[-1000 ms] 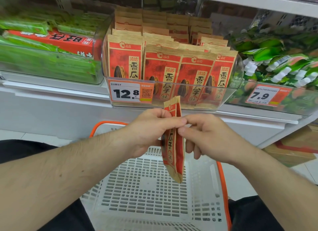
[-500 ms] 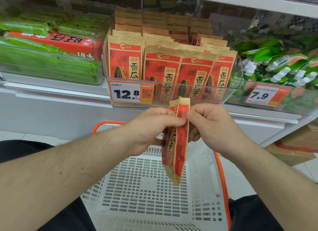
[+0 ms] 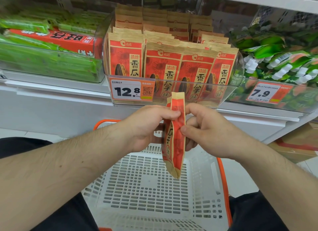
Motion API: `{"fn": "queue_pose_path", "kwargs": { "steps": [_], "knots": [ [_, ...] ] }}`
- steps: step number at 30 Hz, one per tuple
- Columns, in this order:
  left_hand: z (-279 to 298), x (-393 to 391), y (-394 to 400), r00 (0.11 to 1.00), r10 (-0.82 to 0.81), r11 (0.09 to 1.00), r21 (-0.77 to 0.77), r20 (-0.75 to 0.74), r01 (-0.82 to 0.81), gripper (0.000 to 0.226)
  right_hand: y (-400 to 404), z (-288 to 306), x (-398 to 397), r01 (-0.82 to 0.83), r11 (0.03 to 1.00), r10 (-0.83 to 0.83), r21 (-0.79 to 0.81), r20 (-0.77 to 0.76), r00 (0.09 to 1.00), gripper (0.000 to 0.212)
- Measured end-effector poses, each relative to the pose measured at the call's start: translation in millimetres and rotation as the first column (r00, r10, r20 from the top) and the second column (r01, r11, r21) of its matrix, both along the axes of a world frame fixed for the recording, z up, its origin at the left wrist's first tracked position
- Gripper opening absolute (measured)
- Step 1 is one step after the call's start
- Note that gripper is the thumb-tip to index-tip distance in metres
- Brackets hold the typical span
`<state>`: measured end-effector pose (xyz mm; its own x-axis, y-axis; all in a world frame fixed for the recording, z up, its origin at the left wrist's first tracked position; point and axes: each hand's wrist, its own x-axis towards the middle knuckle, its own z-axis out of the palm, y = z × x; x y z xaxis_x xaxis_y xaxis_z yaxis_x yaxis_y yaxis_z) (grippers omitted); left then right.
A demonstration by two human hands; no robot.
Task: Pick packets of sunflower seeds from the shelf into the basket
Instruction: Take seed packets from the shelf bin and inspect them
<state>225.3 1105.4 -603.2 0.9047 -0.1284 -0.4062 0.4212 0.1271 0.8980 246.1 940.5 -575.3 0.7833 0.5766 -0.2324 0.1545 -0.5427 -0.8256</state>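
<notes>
Left hand (image 3: 146, 125): pinches the packet's upper left edge, steadying it.
Held packet (image 3: 174, 136): sunflower seeds, edge-on and upright between both hands, hanging over the basket's far edge, likely so it can drop straight in.
Right hand (image 3: 204, 132): thumb and fingers clamped on the packet's right side.
Basket (image 3: 148, 187): white, orange rim, no packets visible inside.
Shelf stock (image 3: 172, 58): remaining packets upright in the clear bin above.
Change: packet turned slightly; right-hand grip sits lower than half a second ago.
</notes>
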Motion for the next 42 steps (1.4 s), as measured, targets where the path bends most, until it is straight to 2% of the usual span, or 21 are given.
{"fn": "queue_pose_path", "kwargs": {
  "steps": [3, 6, 8, 12, 17, 19, 22, 24, 26, 28, 30, 32, 33, 35, 36, 39, 40, 42],
  "knots": [
    [-2, 0, -1, 1.0, 0.011, 1.0, -0.02, -0.018, -0.011, 0.021, -1, 1, 0, -0.023, 1.0, 0.023, 0.002, 0.002, 1.0, 0.025],
    [0, 1, 0, 0.998, 0.045, 0.996, -0.077, -0.038, -0.048, 0.024, -5, 1, -1, -0.123, 0.989, 0.122, -0.082, -0.01, 0.992, 0.059],
    [2, 3, 3, 0.997, 0.07, 0.991, -0.111, -0.033, -0.073, 0.028, -5, 0, -3, -0.204, 0.972, 0.201, -0.119, -0.037, 0.979, 0.074],
    [2, 6, 7, 0.996, 0.091, 0.987, -0.13, -0.024, -0.093, 0.034, -5, -1, -3, -0.294, 0.955, 0.292, -0.04, -0.062, 0.954, 0.083],
    [2, 6, 7, 0.994, 0.103, 0.98, -0.165, -0.043, -0.109, 0.024, -12, 3, 0, -0.353, 0.936, 0.35, -0.012, -0.094, 0.932, 0.103],
    [2, 6, 8, 0.993, 0.099, 0.972, -0.21, -0.061, -0.109, 0.02, -13, 2, 2, -0.313, 0.949, 0.311, -0.024, -0.065, 0.948, 0.104],
    [6, 6, 9, 0.993, 0.082, 0.937, -0.334, -0.088, -0.107, 0.02, -12, 0, 3, -0.116, 0.992, 0.115, -0.049, -0.028, 0.993, 0.091],
    [7, 6, 9, 0.993, 0.069, 0.903, -0.417, -0.096, -0.103, 0.033, -7, -5, 0, 0.001, 0.998, 0.005, 0.064, -0.086, 0.996, 0.081],
    [8, 6, 9, 0.995, 0.054, 0.892, -0.444, -0.082, -0.085, 0.044, -3, -12, -2, 0.08, 0.978, -0.051, 0.191, -0.153, 0.987, 0.08],
    [10, 5, 9, 0.996, 0.061, 0.897, -0.434, -0.059, -0.081, 0.043, 1, -19, -4, 0.125, 0.967, -0.096, 0.221, -0.14, 0.986, 0.088],
    [12, 4, 7, 0.995, 0.102, 0.905, -0.413, -0.018, -0.101, 0.041, 4, -22, -3, 0.135, 0.983, -0.131, 0.124, -0.036, 0.991, 0.118],
    [10, 5, 5, 0.986, 0.166, 0.938, -0.315, 0.036, -0.146, 0.036, 5, -23, -3, 0.139, 0.989, -0.141, 0.044, 0.055, 0.988, 0.131],
    [9, 5, 4, 0.981, 0.185, 0.957, -0.24, 0.065, -0.165, 0.03, 5, -25, -1, 0.146, 0.989, -0.148, 0.034, 0.08, 0.986, 0.129],
    [6, 6, 5, 0.974, 0.203, 0.975, -0.119, 0.103, -0.19, 0.013, 4, -26, 0, 0.195, 0.98, -0.198, 0.034, 0.117, 0.973, 0.113],
    [4, 6, 6, 0.973, 0.203, 0.977, -0.082, 0.108, -0.195, 0.013, 4, -26, 2, 0.241, 0.97, -0.244, 0.037, 0.126, 0.962, 0.098],
    [4, 5, 6, 0.977, 0.182, 0.983, -0.046, 0.107, -0.178, 0.023, 1, -27, 12, 0.386, 0.914, -0.395, 0.126, 0.063, 0.916, 0.026],
    [4, 5, 5, 0.98, 0.169, 0.985, -0.043, 0.107, -0.165, 0.024, 0, -26, 15, 0.429, 0.89, -0.439, 0.153, 0.03, 0.898, 0.014],
    [5, 4, 4, 0.984, 0.148, 0.989, -0.044, 0.099, -0.145, 0.025, -2, -21, 17, 0.478, 0.863, -0.483, 0.166, -0.011, 0.876, 0.029]
  ]
}}
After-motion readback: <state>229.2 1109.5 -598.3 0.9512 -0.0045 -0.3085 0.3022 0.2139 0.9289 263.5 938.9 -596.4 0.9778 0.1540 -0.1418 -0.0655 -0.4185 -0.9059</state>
